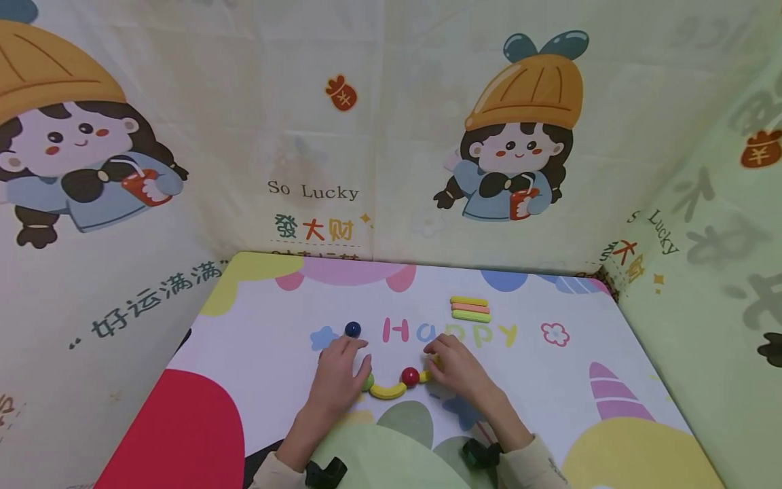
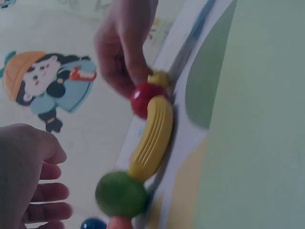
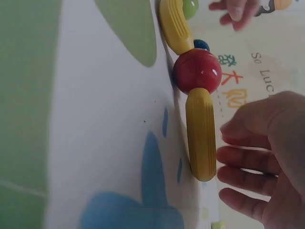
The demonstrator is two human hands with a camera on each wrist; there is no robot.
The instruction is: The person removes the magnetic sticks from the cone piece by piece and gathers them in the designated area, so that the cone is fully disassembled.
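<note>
A chain of toy building balls and sticks lies on the mat: a green ball (image 2: 121, 194), a curved yellow stick (image 1: 388, 392), a red ball (image 1: 411, 377) and a straight yellow stick (image 3: 201, 136). Below the green ball in the left wrist view, a pinkish piece (image 2: 120, 223) shows partly. My left hand (image 1: 332, 380) is over the chain's left end, fingers relaxed and holding nothing. At the other end, my right hand (image 1: 458, 365) has its loosely bent fingers beside the straight yellow stick, fingertips right at its side. Just beyond my left fingertips sits a dark blue ball (image 1: 353, 329).
Three sticks, yellow, pink and green (image 1: 470, 310), lie side by side toward the mat's back. The printed mat (image 1: 269, 353) covers the table. Cartoon-printed cloth (image 1: 397, 136) hangs behind and along both sides.
</note>
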